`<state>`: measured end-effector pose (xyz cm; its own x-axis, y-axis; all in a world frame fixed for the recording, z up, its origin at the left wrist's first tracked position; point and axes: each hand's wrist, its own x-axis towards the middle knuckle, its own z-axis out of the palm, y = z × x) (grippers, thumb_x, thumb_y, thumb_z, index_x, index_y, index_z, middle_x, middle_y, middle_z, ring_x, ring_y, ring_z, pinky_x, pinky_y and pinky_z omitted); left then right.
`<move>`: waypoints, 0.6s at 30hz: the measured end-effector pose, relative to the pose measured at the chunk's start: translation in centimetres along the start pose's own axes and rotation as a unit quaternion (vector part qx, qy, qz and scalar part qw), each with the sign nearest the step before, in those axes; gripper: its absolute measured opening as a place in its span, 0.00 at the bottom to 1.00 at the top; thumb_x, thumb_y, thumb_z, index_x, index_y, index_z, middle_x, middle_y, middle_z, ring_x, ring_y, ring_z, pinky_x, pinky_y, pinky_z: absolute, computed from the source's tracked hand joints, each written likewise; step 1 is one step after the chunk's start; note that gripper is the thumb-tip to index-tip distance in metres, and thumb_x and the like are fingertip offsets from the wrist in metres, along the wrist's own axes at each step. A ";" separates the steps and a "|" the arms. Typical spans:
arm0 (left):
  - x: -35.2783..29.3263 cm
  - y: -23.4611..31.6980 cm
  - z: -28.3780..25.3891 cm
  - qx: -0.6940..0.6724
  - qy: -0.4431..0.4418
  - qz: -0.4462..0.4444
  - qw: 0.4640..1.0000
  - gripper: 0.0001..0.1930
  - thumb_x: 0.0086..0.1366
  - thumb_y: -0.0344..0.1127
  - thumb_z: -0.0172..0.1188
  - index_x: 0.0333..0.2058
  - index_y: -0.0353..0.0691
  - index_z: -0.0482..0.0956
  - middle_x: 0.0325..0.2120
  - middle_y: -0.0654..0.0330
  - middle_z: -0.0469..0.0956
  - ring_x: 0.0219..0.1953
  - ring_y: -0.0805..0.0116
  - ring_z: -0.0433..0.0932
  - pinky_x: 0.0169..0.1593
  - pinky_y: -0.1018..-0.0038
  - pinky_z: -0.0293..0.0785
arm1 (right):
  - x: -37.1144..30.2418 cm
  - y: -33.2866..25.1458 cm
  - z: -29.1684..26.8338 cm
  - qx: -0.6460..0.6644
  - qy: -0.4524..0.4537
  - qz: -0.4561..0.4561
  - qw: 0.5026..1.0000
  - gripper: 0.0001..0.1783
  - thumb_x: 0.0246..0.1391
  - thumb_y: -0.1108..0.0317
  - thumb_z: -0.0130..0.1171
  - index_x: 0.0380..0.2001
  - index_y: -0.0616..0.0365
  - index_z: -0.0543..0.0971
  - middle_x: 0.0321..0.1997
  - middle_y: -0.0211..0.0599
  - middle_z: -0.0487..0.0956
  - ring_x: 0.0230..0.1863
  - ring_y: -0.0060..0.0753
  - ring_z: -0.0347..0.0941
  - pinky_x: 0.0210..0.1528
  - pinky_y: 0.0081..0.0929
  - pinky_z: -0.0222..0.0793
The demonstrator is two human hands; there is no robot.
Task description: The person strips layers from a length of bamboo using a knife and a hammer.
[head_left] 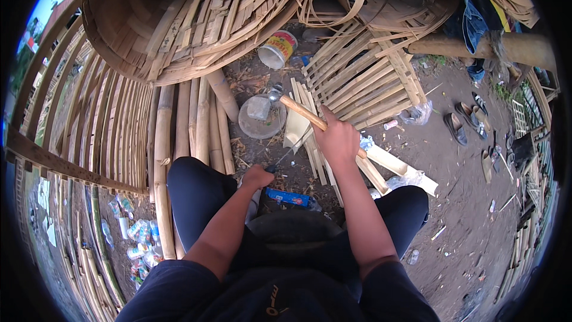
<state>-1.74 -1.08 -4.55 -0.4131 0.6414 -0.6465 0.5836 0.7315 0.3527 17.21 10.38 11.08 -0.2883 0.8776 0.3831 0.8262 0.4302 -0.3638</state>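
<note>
My right hand [337, 139] is closed round the wooden handle of a hammer [304, 112]. The hammer's metal head points up and left, over the edge of a round grey disc [247, 124] that carries a pale block [258, 107]. Between my knees my left hand [257, 176] is closed on a thin tool with a dark end [271, 169]; its exact kind is unclear. A slim grey shaft seems to run from it toward split bamboo pieces [296, 125]. Close below my left hand lies a blue packet [287, 197].
Bamboo poles [199, 122] lie at my left beside a slatted bamboo frame [119, 125]. Large woven baskets [196, 24] hang over the far side. A bucket [277, 50] and a slatted panel [363, 77] lie ahead. Shoes [456, 128] and plastic litter [143, 235] are scattered about.
</note>
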 end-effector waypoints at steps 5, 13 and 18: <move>-0.3 -0.1 0.1 -0.010 -0.013 -0.004 1.000 0.17 0.44 0.40 0.56 0.22 0.28 0.81 0.21 0.47 0.81 0.27 0.57 0.83 0.37 0.66 0.77 | 1.5 -0.3 0.1 0.010 -0.079 0.025 0.997 0.15 0.48 0.52 0.63 0.30 0.51 0.84 0.21 0.45 0.79 0.27 0.52 0.77 0.32 0.46 0.74; 0.5 -1.0 0.7 -0.009 -0.011 -0.008 1.000 0.16 0.45 0.40 0.54 0.18 0.29 0.80 0.18 0.47 0.80 0.27 0.56 0.83 0.37 0.67 0.77 | 1.4 -1.1 0.6 0.029 -0.087 0.010 0.996 0.11 0.49 0.59 0.60 0.26 0.54 0.84 0.22 0.46 0.80 0.27 0.50 0.78 0.34 0.43 0.75; -0.8 0.3 0.0 -0.012 -0.025 -0.020 0.999 0.16 0.46 0.39 0.54 0.17 0.30 0.80 0.18 0.47 0.79 0.26 0.57 0.82 0.37 0.67 0.77 | 1.3 -1.2 0.5 0.036 -0.084 0.030 0.995 0.10 0.49 0.61 0.59 0.26 0.54 0.84 0.23 0.47 0.80 0.27 0.50 0.79 0.34 0.43 0.75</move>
<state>-1.26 -1.35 -3.93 -0.4005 0.6000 -0.6925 0.5502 0.7618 0.3418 15.62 11.12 11.57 -0.3210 0.9225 0.2143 0.8096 0.3847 -0.4433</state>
